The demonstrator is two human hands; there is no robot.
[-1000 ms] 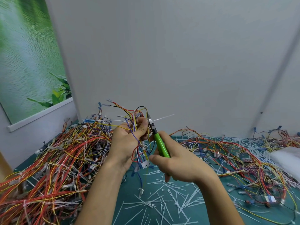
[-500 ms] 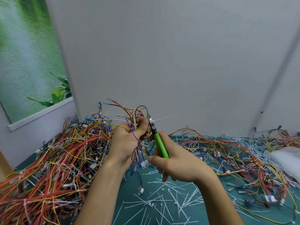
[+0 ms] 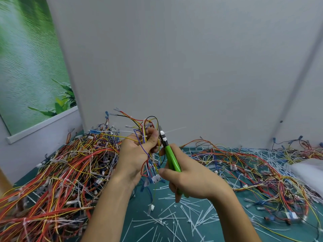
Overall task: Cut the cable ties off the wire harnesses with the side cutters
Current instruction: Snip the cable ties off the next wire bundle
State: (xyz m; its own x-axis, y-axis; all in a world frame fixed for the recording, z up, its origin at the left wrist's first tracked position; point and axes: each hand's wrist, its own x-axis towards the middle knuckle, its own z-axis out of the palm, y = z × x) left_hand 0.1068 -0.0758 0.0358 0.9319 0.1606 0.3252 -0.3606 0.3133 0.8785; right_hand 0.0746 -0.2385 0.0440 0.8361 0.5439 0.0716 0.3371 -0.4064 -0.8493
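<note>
left hand (image 3: 138,151) grips harness (image 3: 148,126), wires upright. right hand (image 3: 190,182) grips cutters (image 3: 170,156), long axis up-left, tip just right of harness. tie tail (image 3: 174,130) juts rightward from tip.

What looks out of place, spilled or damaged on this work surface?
Cut cable ties lie strewn over the green mat, and wire harnesses sit in tangled heaps on both sides. This is litter from the job; nothing looks damaged.

Workshop assembly station: teal-topped counter (image 3: 157,203) heaped with tangled red, yellow and orange wire harnesses (image 3: 57,173), strewn with cut white plastic cable ties (image 3: 188,219), enclosed by plain grey partition panels (image 3: 174,67).
</note>
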